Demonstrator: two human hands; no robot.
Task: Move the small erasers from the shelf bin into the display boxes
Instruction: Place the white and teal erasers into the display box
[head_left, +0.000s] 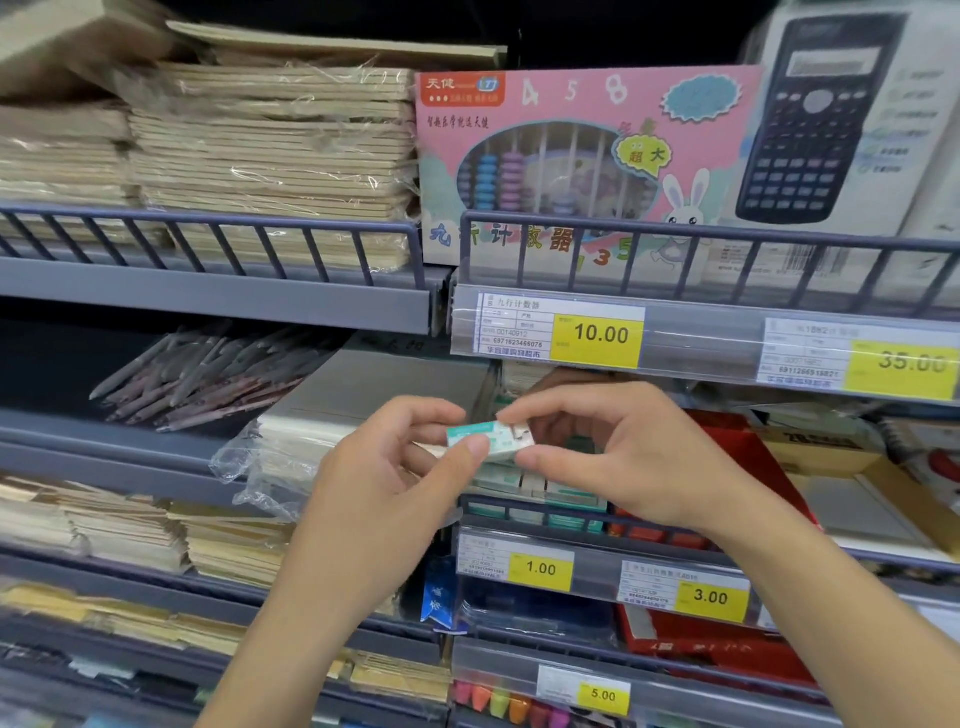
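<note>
Left hand: nearest the viewer, raised in front of the middle shelf, thumb and curled fingers pinching the left end of a small eraser.
Eraser: white with a teal printed sleeve, lying level in the air between both hands, just above the row of erasers.
Right hand: thumb below and fingertips on top, pinching the right end of the same eraser.
Row of erasers: same teal-and-white kind, packed behind the shelf's low rail, directly under the held one, above a yellow price tag reading 1.00.
Red box: open, just right of the erasers, partly behind the right wrist.
Far left, top shelf: wrapped stacks of notebooks behind a rail.
Left, middle shelf: loose pile of pens, beside a grey wrapped pack.
Upper middle: pink abacus box, tag below reading 10.00.
Upper right: calculator box, tag below reading 35.00.
</note>
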